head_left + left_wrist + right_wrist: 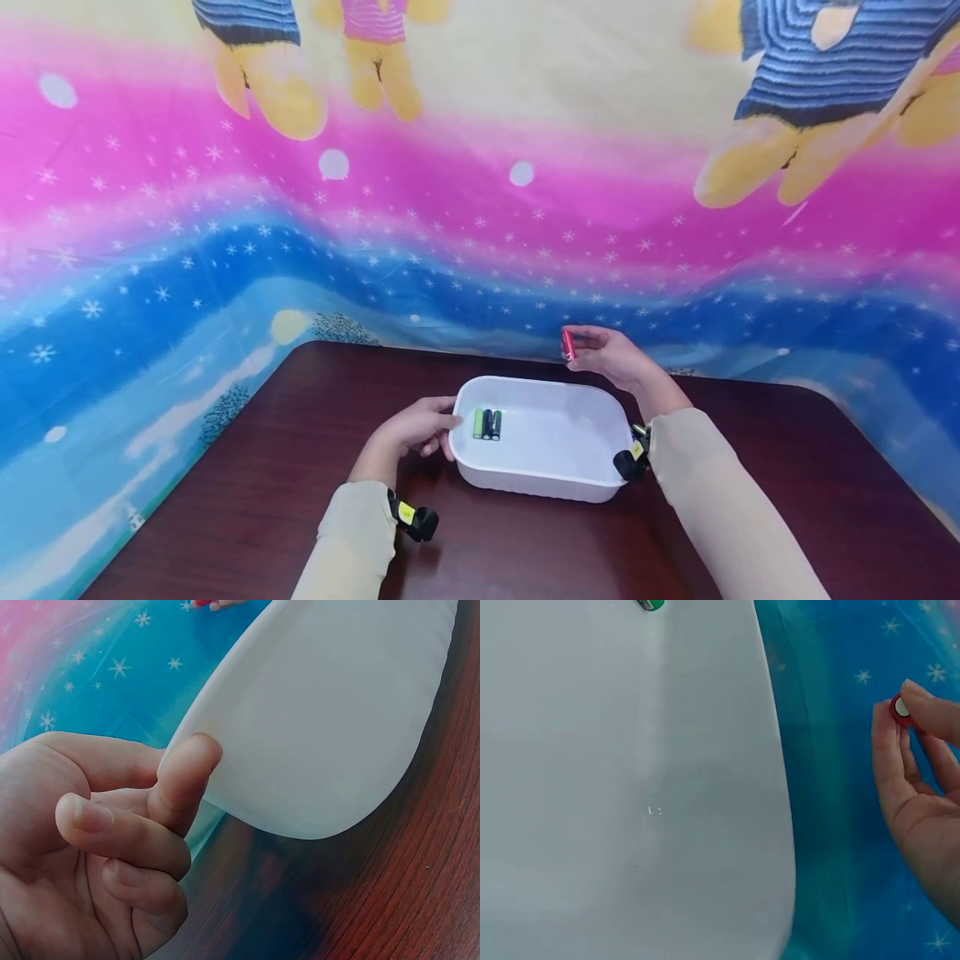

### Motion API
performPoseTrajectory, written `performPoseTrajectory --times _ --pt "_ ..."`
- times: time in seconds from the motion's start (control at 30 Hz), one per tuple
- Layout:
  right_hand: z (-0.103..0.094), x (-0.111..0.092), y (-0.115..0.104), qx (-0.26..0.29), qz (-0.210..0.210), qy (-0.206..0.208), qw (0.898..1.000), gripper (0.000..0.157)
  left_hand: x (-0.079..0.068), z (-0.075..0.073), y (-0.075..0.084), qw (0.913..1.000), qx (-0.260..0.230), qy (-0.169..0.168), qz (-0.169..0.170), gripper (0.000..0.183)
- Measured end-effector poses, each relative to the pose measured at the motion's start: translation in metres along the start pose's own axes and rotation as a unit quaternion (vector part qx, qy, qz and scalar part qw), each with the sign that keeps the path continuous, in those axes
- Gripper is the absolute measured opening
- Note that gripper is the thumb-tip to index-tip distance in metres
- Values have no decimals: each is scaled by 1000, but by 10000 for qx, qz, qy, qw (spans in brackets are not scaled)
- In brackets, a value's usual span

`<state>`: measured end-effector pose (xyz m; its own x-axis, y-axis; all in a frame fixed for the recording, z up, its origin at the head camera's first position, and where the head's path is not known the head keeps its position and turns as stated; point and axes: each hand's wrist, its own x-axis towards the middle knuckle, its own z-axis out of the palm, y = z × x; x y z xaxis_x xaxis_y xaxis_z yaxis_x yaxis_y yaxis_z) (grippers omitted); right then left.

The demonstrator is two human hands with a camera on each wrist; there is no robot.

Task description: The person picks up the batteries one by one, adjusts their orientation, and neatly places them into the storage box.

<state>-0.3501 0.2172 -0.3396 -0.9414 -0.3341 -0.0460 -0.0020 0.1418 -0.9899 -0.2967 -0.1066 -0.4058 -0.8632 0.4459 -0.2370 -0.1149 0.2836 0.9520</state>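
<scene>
A white plastic basin [555, 487] stands on the dark table, and several batteries [487, 424], green and dark, lie side by side at its left end. My left hand [416, 427] grips the basin's left rim; in the left wrist view the curled fingers [176, 780] meet the basin's edge. Above the far right side of the basin, my right hand [611, 358] pinches a red battery [568, 344] between thumb and fingers. Its pale round end shows in the right wrist view, where a green battery [651, 604] is partly cut off at the top.
The dark wooden table [300, 467] reaches back to a printed cloth [465, 250] that hangs behind and at the sides. Each wrist carries a black camera on a strap; the right wrist camera [628, 462] is close to the basin's right rim.
</scene>
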Motion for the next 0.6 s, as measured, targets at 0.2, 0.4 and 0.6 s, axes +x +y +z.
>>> performPoseTrajectory --times 0.2,0.4,0.6 --pt "1 10 10 197 -158 -197 9995 70 0 0 -1 10000 16 13 12 54" --pt "8 16 14 105 -386 -273 9988 71 -1 0 0 10000 73 55 35 53" --pt "16 22 16 -469 -124 -378 9981 69 -1 0 1 9999 80 111 35 53"
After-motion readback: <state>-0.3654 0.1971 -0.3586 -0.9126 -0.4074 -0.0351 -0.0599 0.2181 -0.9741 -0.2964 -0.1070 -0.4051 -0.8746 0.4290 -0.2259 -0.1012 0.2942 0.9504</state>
